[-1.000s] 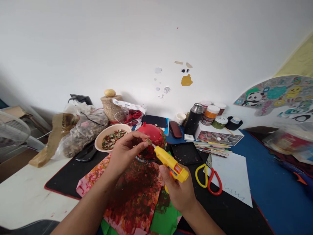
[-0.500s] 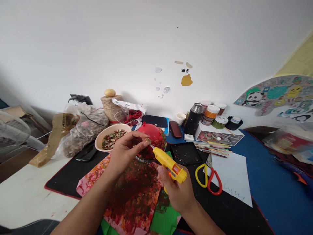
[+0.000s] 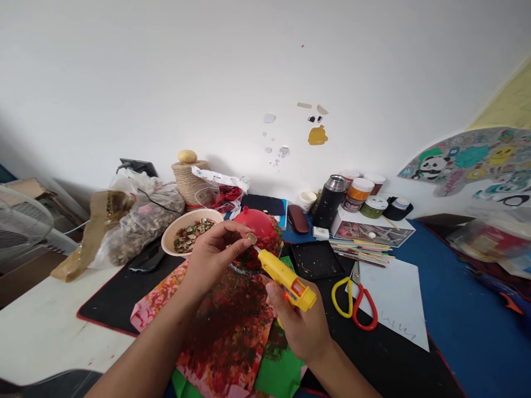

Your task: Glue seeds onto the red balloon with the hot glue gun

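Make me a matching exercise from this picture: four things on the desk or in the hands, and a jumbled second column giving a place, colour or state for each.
Things:
1. Glue gun
2. Small round piece
3. Scissors
4. Bowl

Places, colours or states:
A. Handles in two colours, yellow and red
B. Holding many loose bits
C. Held in the right hand
D. Pinched between the thumb and finger of the left hand

Right pairs: 1-C, 2-D, 3-A, 4-B
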`<state>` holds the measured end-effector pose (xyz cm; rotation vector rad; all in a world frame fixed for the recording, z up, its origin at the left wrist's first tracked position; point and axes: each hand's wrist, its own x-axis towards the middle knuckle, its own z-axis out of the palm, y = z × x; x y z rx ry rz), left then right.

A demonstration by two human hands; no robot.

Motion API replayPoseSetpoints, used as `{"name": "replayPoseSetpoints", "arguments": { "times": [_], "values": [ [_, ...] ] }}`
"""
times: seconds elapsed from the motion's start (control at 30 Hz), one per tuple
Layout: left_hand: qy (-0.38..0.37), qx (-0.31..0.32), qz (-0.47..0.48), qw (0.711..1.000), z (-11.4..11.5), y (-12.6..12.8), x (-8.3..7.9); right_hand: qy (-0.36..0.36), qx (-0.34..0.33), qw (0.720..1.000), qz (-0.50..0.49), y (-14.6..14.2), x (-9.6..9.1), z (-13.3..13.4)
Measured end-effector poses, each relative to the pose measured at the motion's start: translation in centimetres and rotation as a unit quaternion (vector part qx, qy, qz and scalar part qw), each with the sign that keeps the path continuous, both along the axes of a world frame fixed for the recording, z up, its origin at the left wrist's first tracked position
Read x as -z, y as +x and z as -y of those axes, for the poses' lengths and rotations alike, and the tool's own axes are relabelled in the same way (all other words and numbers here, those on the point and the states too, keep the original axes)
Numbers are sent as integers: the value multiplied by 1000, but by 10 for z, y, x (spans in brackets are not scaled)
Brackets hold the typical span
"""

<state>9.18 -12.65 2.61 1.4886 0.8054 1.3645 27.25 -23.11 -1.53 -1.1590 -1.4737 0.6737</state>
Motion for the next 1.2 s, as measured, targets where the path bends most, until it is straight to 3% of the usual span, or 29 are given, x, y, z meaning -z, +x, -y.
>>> {"name": "replayPoseSetpoints", "arguments": {
  "times": [0.33,0.43,0.53,0.63,0.77,0.87,1.0,1.2],
  "values": [
    [10,-19,10,1000,-3,-3,-1,4,2,1000,-4,0,3,-1],
    [30,-121,81,989,-12,-18,-6,11,13,1000,-3,1,4,-1],
    [86,-248,171,950,-23,-41,-13,19,23,999,-31,3,8,-1],
    [128,-307,178,926,-31,-58,-15,23,37,996,-83,5,13,-2],
    [129,-294,81,943,-27,-58,-10,15,59,991,-116,10,13,-6],
    [167,-240,-87,952,-19,-45,-15,12,56,992,-115,14,9,-9],
    [311,-169,-306,884,-12,-29,-31,10,47,993,-111,16,5,-9],
    [396,-145,-437,794,-11,-20,-33,10,35,991,-132,14,4,-5]
  ]
}}
